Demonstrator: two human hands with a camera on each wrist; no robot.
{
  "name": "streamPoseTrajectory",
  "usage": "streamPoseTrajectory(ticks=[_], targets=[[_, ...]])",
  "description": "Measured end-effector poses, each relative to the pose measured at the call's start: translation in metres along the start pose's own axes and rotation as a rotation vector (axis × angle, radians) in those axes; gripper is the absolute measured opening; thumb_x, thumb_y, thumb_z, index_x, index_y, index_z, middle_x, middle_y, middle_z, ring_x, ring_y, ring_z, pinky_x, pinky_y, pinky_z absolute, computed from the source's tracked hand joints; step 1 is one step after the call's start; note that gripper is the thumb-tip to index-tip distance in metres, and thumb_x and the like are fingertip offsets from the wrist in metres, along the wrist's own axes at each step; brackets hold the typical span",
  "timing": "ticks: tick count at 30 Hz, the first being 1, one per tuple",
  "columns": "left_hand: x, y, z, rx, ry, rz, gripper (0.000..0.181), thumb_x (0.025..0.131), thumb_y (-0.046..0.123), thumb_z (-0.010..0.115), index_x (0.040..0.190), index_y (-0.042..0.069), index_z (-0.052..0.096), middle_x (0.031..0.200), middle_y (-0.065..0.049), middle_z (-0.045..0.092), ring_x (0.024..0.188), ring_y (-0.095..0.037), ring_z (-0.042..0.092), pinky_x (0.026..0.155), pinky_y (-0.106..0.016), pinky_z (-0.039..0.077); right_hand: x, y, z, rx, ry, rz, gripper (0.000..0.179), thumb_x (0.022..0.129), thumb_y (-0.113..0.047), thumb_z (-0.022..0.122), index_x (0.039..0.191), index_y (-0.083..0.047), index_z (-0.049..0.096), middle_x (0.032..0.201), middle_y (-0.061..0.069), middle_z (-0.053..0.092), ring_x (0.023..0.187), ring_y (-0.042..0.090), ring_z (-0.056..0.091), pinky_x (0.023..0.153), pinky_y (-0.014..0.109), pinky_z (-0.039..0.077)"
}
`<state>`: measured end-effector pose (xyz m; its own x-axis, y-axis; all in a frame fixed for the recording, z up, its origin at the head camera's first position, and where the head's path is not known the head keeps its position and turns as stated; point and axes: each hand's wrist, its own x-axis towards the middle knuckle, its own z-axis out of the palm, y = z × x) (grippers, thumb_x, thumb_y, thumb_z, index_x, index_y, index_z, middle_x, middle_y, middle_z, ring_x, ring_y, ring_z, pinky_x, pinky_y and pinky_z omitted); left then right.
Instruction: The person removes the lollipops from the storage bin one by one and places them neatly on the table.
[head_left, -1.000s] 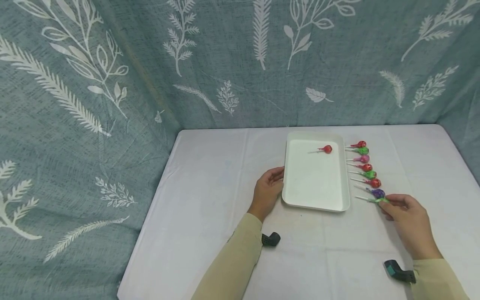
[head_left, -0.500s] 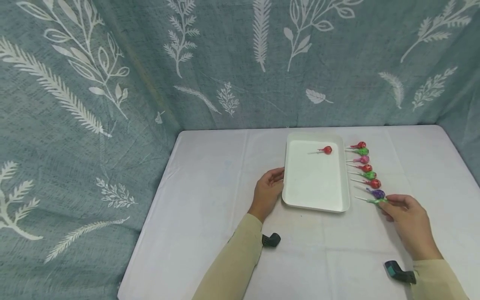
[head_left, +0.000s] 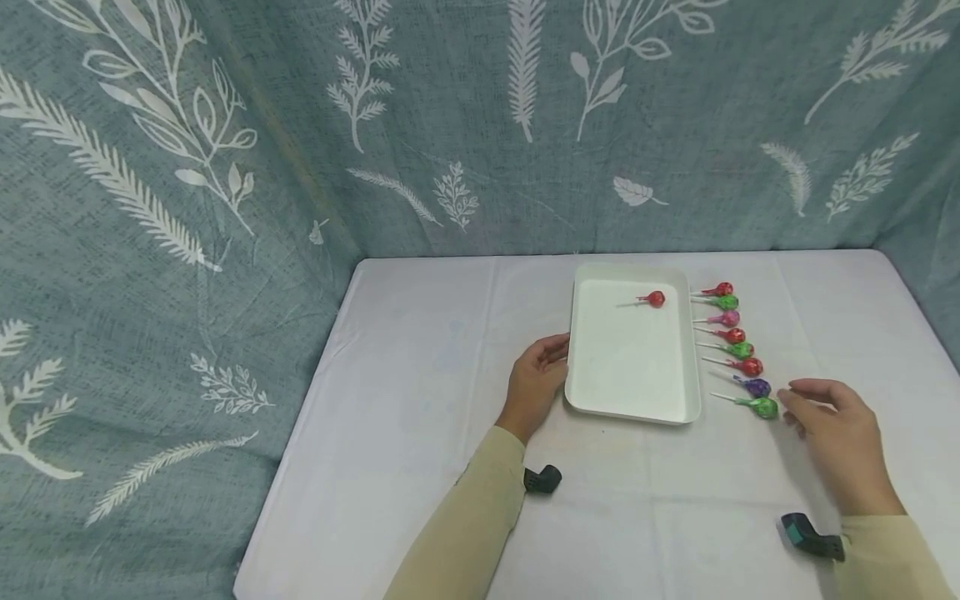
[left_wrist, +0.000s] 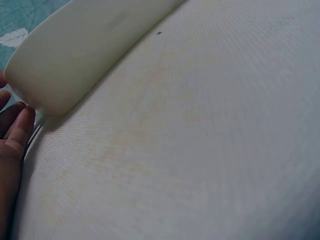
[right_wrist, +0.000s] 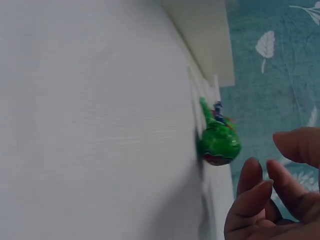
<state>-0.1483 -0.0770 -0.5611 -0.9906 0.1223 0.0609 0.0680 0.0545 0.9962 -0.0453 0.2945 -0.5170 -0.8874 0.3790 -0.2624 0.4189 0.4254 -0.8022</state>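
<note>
My left hand [head_left: 534, 383] rests at the left side of a white tray [head_left: 632, 416], its fingertips against the outer wall. In the left wrist view the thumb [left_wrist: 24, 122] is at the tray's lower corner. A red-wrapped lollipop [head_left: 656, 299] lies inside the tray. Along the tray's right side runs a column of lollipops, sticks pointing left. Nearest me is a green lollipop [head_left: 764, 407], with a purple lollipop [head_left: 757, 387] just beyond it. My right hand [head_left: 843, 442] is just right of the green one, thumb and fingers apart and nothing between them.
Farther up the column lie red, green and pink lollipops [head_left: 728, 318]. A white cloth [head_left: 420, 400] covers the table. Behind it and to the left hangs a teal leaf-patterned curtain [head_left: 465, 100]. Black wrist devices [head_left: 543, 479] show below both hands.
My right hand has let go of the green lollipop and drawn back a little to the right, uncovering its round head. The left hand and the tray have stayed in place.
</note>
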Motion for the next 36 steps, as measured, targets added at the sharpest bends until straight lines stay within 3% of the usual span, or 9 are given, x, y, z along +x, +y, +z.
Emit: streamPoseTrajectory(ticks=[10,18,24,31,36], targets=[[-0.001,0.0,-0.001,-0.007,0.004,-0.005,0.047,0.095,-0.002,0.06,0.141,0.007,0.068,0.135,-0.004,0.072,0.124,-0.017,0.069,0.105,-0.03,0.058,0.008,-0.028,-0.004,0.077,0.052,-0.055,0.024,0.111,-0.044,0.06,0.126,-0.026,0.063,0.128,0.001,0.061,0.1,0.008,0.06,0.071,0.013,0.05],[0.001,-0.003,-0.002,-0.03,-0.028,0.01,0.046,0.098,-0.003,0.061,0.143,0.006,0.066,0.138,-0.006,0.07,0.127,-0.017,0.068,0.107,-0.029,0.057,0.008,-0.055,0.016,0.092,0.002,-0.128,0.048,0.111,-0.043,0.061,0.142,-0.006,0.06,0.129,0.007,0.06,0.102,0.016,0.059,0.071,0.018,0.052],[0.0,-0.002,-0.002,-0.031,-0.022,0.009,0.046,0.098,-0.003,0.061,0.143,0.007,0.066,0.137,-0.004,0.071,0.126,-0.015,0.068,0.107,-0.03,0.057,0.008,-0.069,0.036,0.142,-0.032,-0.172,0.043,0.11,-0.037,0.064,0.138,-0.004,0.062,0.113,0.006,0.069,0.095,0.014,0.065,0.067,0.02,0.055],[-0.002,-0.003,-0.004,-0.041,-0.028,0.013,0.046,0.098,-0.005,0.061,0.142,0.006,0.067,0.137,-0.005,0.071,0.126,-0.016,0.068,0.107,-0.03,0.057,0.002,-0.072,0.056,0.208,-0.049,-0.191,0.042,0.111,-0.034,0.064,0.136,0.0,0.061,0.116,-0.001,0.066,0.097,0.01,0.065,0.076,0.019,0.056],[-0.003,-0.004,-0.007,-0.031,-0.032,0.012,0.045,0.098,-0.005,0.061,0.142,0.005,0.067,0.137,-0.007,0.071,0.126,-0.018,0.068,0.106,-0.029,0.058,-0.003,-0.081,0.069,0.208,-0.073,-0.2,0.044,0.111,-0.036,0.063,0.137,0.0,0.061,0.12,0.008,0.066,0.1,0.014,0.064,0.079,0.021,0.056]])
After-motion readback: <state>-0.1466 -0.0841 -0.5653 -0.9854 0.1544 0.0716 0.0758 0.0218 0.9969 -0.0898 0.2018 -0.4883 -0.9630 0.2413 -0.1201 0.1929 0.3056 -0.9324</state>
